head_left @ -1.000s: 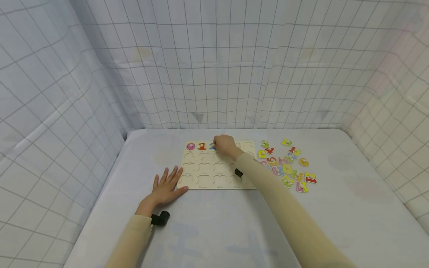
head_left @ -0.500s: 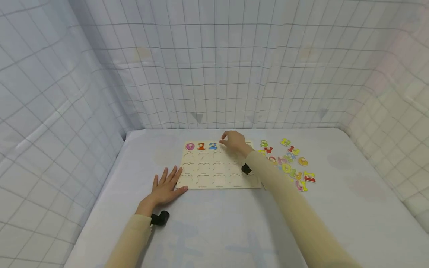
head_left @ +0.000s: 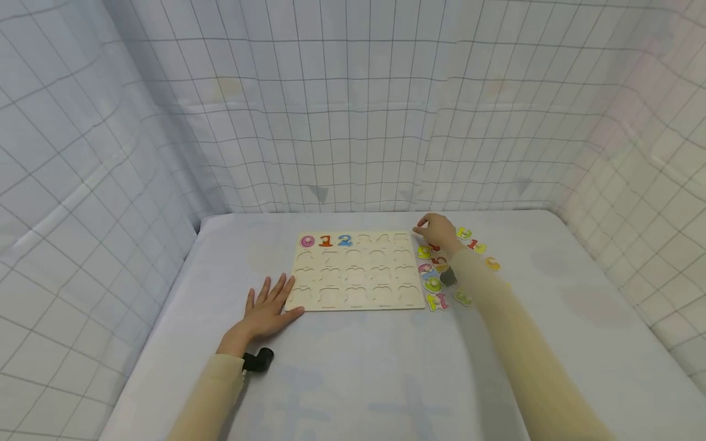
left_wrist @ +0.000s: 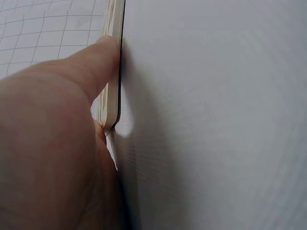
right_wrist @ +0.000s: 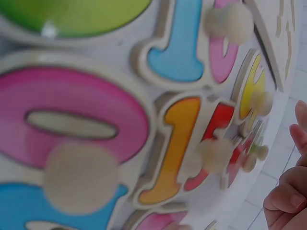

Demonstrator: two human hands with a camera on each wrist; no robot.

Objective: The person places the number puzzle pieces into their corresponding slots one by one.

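- My left hand (head_left: 268, 311) lies with its fingers straight and spread at the near left corner of the board, my thumb touching the near edge
- My right hand (head_left: 438, 231) hangs over the far end of the loose pieces, thumb and forefinger parted, the other fingers bent
- My hands are well apart, one at each side of the board (head_left: 355, 278), which lies flat between them
- In its far row, from the left, I have the pink 0 (head_left: 307, 241), the red 1 (head_left: 326, 241) and the blue 2 (head_left: 344, 240), with carved recesses over the rest
- The loose pieces lie scattered just right of the board, some partly hidden under my forearm
- Near my right wrist I see a large pink 0 (right_wrist: 72, 96), an orange-and-red 15 (right_wrist: 175, 148) and a yellow piece (right_wrist: 252, 88), each with a round knob
- I wear cream sleeves (head_left: 513, 343), and a black camera (head_left: 265, 358) sits on my left wrist
- Under it all is a white table (head_left: 353, 380), with grid-patterned cloth (head_left: 353, 122) hanging behind and at both sides
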